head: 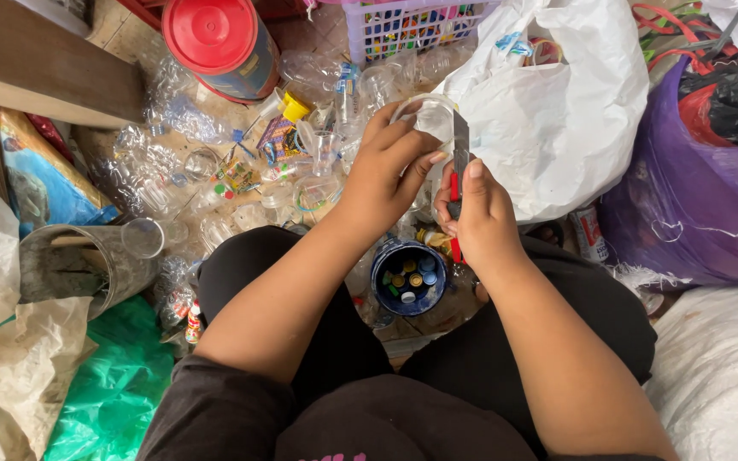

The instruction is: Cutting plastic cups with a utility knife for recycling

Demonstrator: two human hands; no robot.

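My left hand (389, 167) grips a clear plastic bottle (424, 113) by its upper part, held over a pile of bottles. My right hand (477, 213) holds a red-handled utility knife (459, 152); its blade points up against the bottle, just right of my left fingers. Below both hands, between my knees, stands a dark blue tub (409, 275) with several coloured bottle caps inside.
Several clear bottles (215, 171) lie scattered on the floor ahead. A white sack (557, 111) stands at right, a purple bag (694, 196) beyond it. A red-lidded can (219, 43), a lilac basket (403, 26), a grey bucket (79, 265) and a green bag (113, 384) surround me.
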